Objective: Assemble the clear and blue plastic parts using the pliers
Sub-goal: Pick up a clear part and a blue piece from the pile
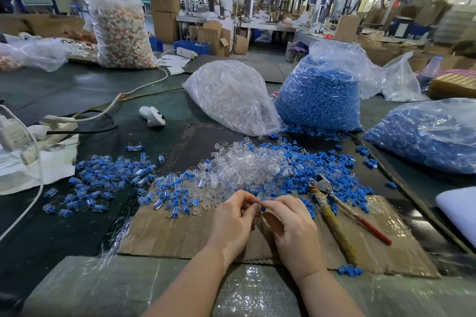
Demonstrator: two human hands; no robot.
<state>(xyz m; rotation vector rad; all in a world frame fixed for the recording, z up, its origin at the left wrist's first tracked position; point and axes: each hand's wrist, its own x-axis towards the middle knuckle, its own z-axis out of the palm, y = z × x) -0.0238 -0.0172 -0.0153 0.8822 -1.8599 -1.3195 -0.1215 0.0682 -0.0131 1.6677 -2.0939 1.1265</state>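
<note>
Low in the centre of the frame, the left hand (233, 216) and right hand (288, 224) meet fingertip to fingertip above a cardboard sheet (180, 234) on the desk (64, 95). The right fingers (270, 204) pinch a small blue part (262, 207); the left fingers (246, 198) curl in against it, though what they grip is too small to tell. The pliers (332, 208) lie untouched just right of the hands. Loose clear parts (247, 162) and blue parts (327, 165) are heaped just beyond, with assembled pieces (103, 177) scattered at mid-left.
</note>
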